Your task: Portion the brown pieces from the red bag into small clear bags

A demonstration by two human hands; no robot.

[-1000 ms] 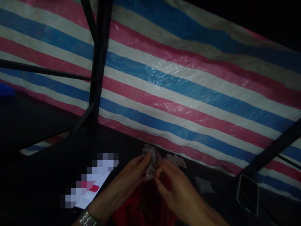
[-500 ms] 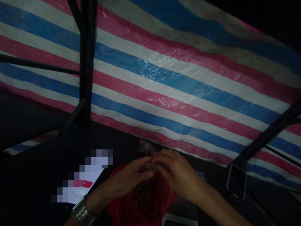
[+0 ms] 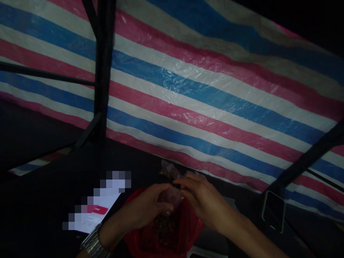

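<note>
Left hand [image 3: 158, 202], thumb and fingers curled round small clear bag [image 3: 174, 197]; bag, mostly covered half second earlier, now shows plainly above red container [image 3: 133, 238], apparently worked at its edge; right hand [image 3: 200, 191] part-curled, fingertips beside bag, firm grip cannot be told

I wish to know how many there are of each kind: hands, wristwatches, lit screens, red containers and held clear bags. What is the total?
Hands: 2 (left hand, right hand)
Wristwatch: 1
Lit screen: 1
Red container: 1
Held clear bag: 1
Total: 6
</note>
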